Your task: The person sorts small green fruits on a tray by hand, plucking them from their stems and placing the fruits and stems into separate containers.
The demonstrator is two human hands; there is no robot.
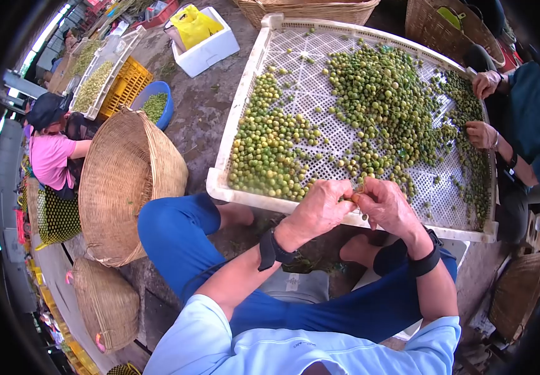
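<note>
Both of my hands meet over the near edge of a white mesh tray [257, 195]. My left hand [321, 209] is closed in a pinch, and what lies between its fingertips is too small to make out. Close against it, my right hand [387, 203] pinches too, with a small green fruit [364, 217] showing just below its fingers. Small round green-yellow fruits [379, 87] lie in a large heap across the tray's middle and right. Another spread of fruits [267, 153] covers its left side.
At the right edge, another person's hands [484, 134] work over the tray. A big wicker basket [126, 181] stands left of my knee, with a smaller basket [104, 306] nearer. Farther off are a blue basin [169, 103], a white foam box [210, 53] and a person in pink [51, 153].
</note>
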